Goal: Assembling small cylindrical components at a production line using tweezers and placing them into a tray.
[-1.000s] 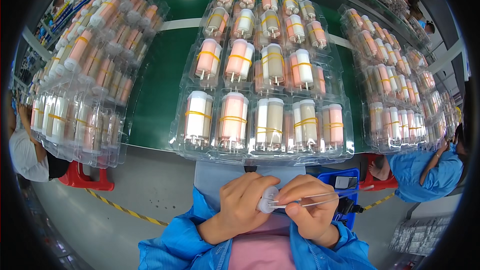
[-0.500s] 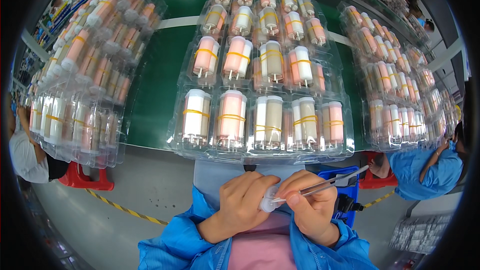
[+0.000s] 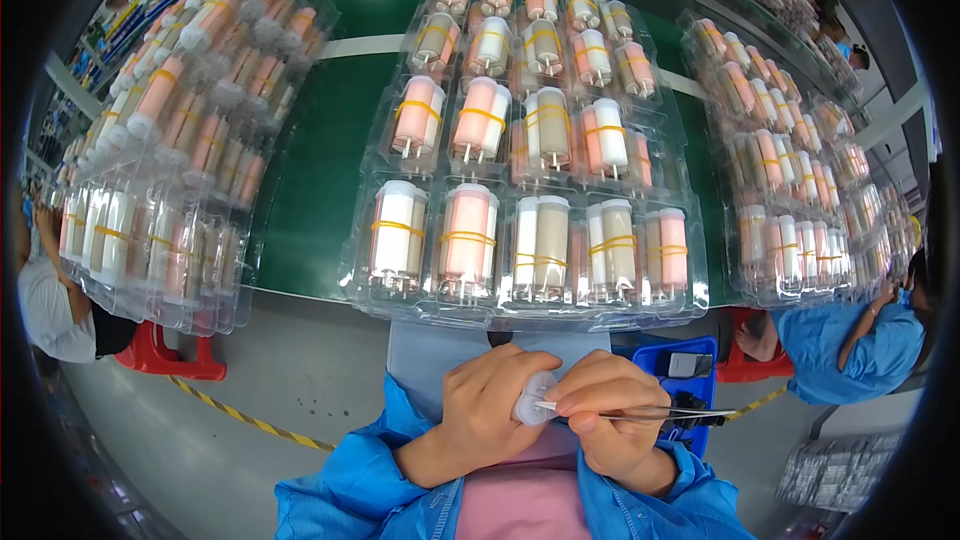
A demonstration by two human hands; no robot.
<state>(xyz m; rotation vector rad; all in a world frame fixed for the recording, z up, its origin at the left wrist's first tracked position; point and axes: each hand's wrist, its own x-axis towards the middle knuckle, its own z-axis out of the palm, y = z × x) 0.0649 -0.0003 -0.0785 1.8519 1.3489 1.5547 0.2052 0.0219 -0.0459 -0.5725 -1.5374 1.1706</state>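
Note:
My left hand is closed round a small cylindrical part whose round whitish end cap faces my right hand. Most of that part is hidden by my fingers. In my right hand I hold metal tweezers, lying nearly level with their far end out to the right. My right thumb and fingertips pinch at a thin white stem on the middle of the cap; whether the stem is part of the cap, I cannot tell.
Clear plastic trays of pink, white and grey cylinders bound with yellow rubber bands stand stacked on the green table. More stacks rise at left and right. A blue bin with dark items sits beyond my right hand. Co-workers sit on both sides.
The tweezers have swung down from an upward slant to nearly level, with my right hand turning along. My left hand stays almost in place, the cap tilted slightly.

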